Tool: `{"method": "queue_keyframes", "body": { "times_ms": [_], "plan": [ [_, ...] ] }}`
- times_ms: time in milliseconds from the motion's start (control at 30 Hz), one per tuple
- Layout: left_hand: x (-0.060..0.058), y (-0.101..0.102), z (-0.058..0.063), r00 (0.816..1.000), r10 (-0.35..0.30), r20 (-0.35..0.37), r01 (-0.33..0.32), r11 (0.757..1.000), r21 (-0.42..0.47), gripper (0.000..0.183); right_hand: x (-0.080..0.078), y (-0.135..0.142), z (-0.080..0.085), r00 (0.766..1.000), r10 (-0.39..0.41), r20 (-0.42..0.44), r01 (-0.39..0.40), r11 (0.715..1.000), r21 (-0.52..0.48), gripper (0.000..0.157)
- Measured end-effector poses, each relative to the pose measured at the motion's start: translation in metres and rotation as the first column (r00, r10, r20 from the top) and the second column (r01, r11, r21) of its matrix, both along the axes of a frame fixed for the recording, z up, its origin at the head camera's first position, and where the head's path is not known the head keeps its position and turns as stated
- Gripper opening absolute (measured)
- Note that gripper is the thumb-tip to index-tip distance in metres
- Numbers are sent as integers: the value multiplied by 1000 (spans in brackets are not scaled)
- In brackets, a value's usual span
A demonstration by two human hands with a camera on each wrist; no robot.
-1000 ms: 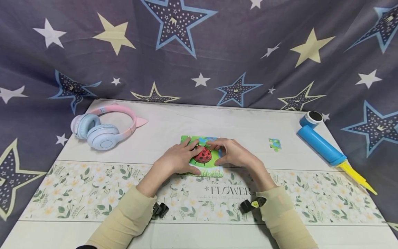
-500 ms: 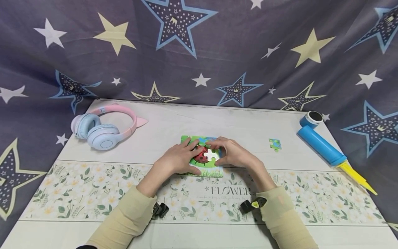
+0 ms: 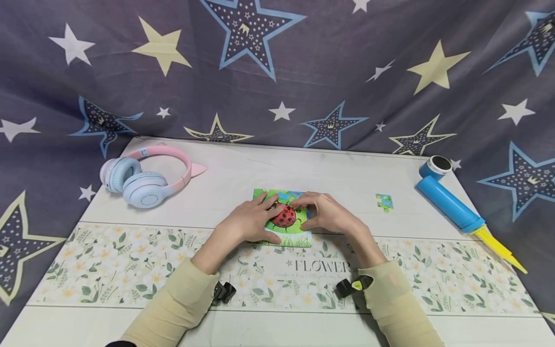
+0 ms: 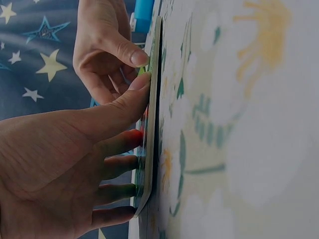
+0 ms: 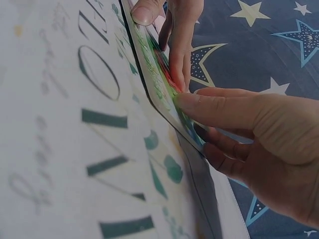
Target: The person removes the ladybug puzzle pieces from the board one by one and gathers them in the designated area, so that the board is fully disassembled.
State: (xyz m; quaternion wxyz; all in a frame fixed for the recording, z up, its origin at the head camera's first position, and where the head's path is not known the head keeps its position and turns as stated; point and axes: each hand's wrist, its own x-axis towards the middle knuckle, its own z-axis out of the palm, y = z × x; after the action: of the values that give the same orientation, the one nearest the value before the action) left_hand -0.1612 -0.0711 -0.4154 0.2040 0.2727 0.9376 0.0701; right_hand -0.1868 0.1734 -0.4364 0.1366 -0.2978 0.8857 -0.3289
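A thin jigsaw puzzle (image 3: 292, 239) with a red black-spotted ladybug on green lies on the table in front of me. My left hand (image 3: 251, 219) rests over its left part, fingers spread on top; its thumb is at the front edge. Curved over the right part, my right hand (image 3: 325, 213) has thumb and bent forefinger around a ladybug piece (image 3: 294, 216). By the right thumb in the left wrist view, a bit of green stands slightly off the puzzle face. Its other fingers curl down at the puzzle's side in the right wrist view.
A loose green-and-blue puzzle piece (image 3: 384, 202) lies to the right. Pink and blue cat-ear headphones (image 3: 147, 178) sit at the back left. At the right edge are a blue tube with a yellow nozzle (image 3: 455, 207) and a small blue cylinder (image 3: 435, 167). A star-print curtain (image 3: 277, 72) hangs behind.
Half a second ago a white, piece-shaped patch showed on the ladybug's right side; now red spotted surface shows there, as one second ago. Both hands stay almost still.
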Motion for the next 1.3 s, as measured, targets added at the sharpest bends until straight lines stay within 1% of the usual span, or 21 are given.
{"method": "queue_keyframes", "body": {
  "times_ms": [500,633,800,933,1000,1167,1300],
  "plan": [
    [-1,-1,0,1000,-3,0,3,1000,-5,91,-2,0,0,999,-25,-22,25,1000,13,49],
    [0,-1,0,1000,-5,0,5,1000,0,91,-2,6,1,999,-42,-8,42,999,-18,48],
    [1,0,3,1000,-8,-1,8,1000,14,91,-4,16,1,996,-79,49,83,993,-86,49],
    [1,0,3,1000,0,-5,0,1000,8,91,-6,25,3,992,-95,77,104,987,-119,50],
    [1,-1,3,1000,-1,-7,1,1000,7,91,-6,31,4,992,-104,78,113,985,-130,51],
    [0,-1,2,1000,-12,-12,12,1000,11,92,-4,53,8,991,-131,36,135,982,-135,53],
    [1,0,1,1000,-19,-9,19,1000,13,91,1,78,9,988,-154,9,154,981,-120,54]
  ]
}}
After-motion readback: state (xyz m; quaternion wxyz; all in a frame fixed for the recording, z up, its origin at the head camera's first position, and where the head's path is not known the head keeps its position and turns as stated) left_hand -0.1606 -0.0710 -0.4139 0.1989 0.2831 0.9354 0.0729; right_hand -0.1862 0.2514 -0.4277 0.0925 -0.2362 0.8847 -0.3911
